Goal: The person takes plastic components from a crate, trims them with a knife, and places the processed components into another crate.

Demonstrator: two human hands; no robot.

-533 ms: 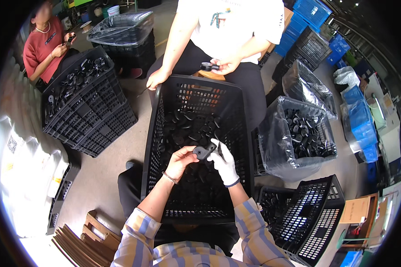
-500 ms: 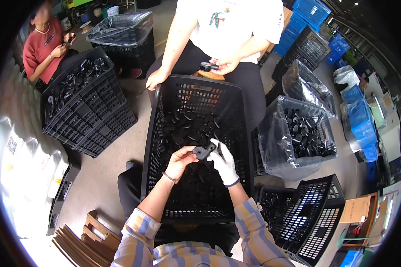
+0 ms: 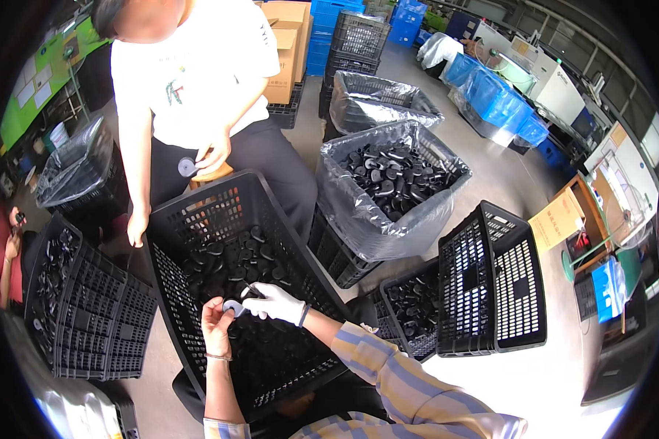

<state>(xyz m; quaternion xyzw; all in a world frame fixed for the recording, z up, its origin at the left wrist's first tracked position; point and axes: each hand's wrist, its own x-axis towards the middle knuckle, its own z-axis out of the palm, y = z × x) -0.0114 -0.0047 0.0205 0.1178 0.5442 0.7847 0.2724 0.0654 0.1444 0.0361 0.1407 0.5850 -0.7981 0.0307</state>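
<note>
Above the big black crate (image 3: 170,307) my bare left hand (image 3: 217,327) pinches a black plastic part with a round end (image 3: 233,306), whose disc shines grey in the light. My right hand (image 3: 277,304), in a white glove, is closed around the part's other end, and a dark tip shows by its fingers. Exactly how those gloved fingers grip is partly hidden. Beneath both hands, many similar black parts (image 3: 236,257) lie loose in the crate. Across from me, a person in a white shirt (image 3: 190,80) holds a round-ended part (image 3: 187,167) and touches the crate's rim.
Right of the crate stands a plastic-lined crate (image 3: 447,197) full of black parts. Nearer, a low crate (image 3: 417,304) of parts sits beside a tilted crate (image 3: 494,285). Stacked crates (image 3: 99,314) stand at left, by a person in red (image 3: 4,256). Cardboard boxes (image 3: 282,51) are behind.
My view has swung to the right, so the crate and people appear farther left. Both my hands still hold the part, now tilted so its disc catches the light.
</note>
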